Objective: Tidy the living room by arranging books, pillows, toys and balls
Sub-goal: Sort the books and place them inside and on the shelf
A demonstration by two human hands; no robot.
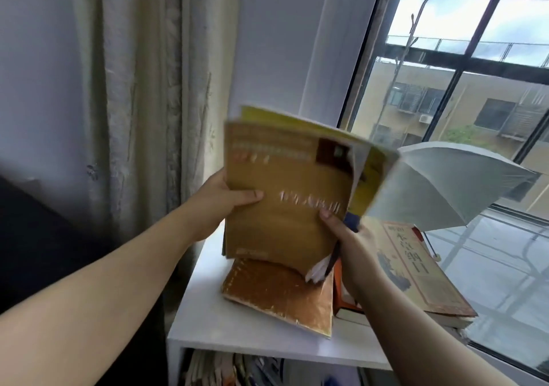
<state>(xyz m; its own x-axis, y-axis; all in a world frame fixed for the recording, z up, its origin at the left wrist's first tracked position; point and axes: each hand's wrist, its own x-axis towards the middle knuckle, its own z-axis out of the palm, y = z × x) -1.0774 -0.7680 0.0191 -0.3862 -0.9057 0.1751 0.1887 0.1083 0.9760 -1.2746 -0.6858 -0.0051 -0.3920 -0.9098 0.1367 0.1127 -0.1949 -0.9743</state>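
tan books [285, 183] in grip of left hand [219, 204], right hand [347, 237]; gold book [279, 296] on white shelf [208, 320] beneath, umbrella [445, 183] behind.

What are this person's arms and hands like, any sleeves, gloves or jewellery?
The left forearm and right forearm are bare, with no sleeve in view on either. The left hand and right hand wear no gloves. No watch, bracelet or ring shows, though the picture is somewhat blurred.
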